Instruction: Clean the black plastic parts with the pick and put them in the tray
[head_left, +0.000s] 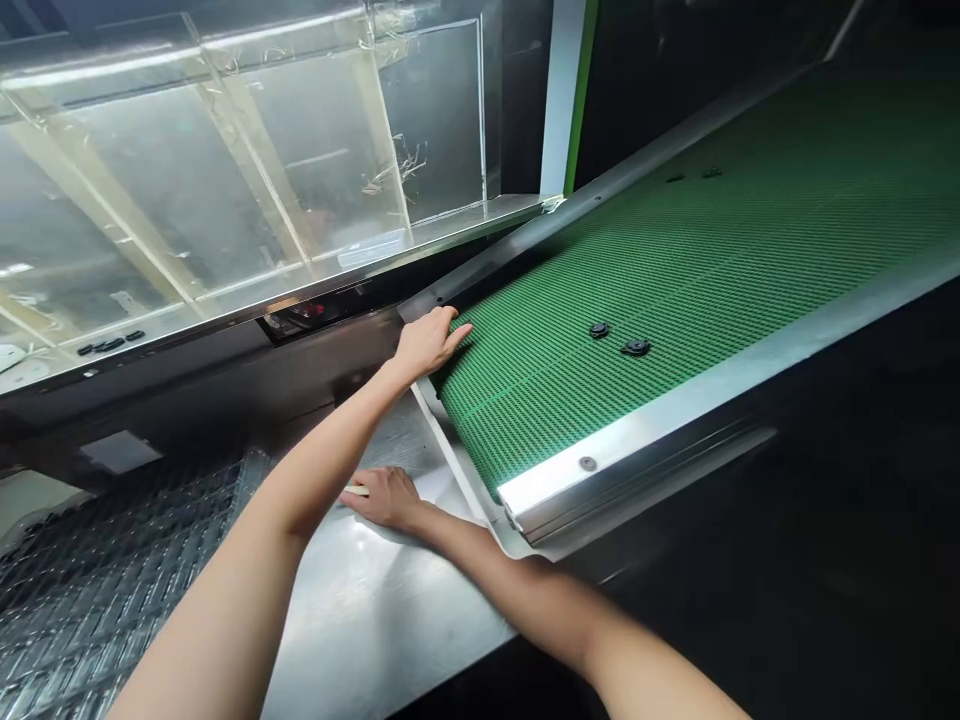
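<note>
"Green belt (525, 370): where is it, and what step is in hand?"

"It stretches away beyond the metal counter (405, 610). Short of the belt's end, the right hand (386, 495) curls its fingers round a pale stick (358, 490), mostly hidden. At the belt's left corner, the left hand (426, 343) seems to be at a reaching step."

"Its grip?"

"Thumb parted from fingers, nothing visible inside; whether it touches the belt, I can't tell."

"What would handling call for?"

"A light fingertip pinch, I'd judge, for the flat, roundish black parts (636, 347) midway across the belt."

"Textures?"

"Belt finely ribbed, side rail (645, 425) smooth metal; beyond its left, glossy clear panels (307, 140)."
</note>
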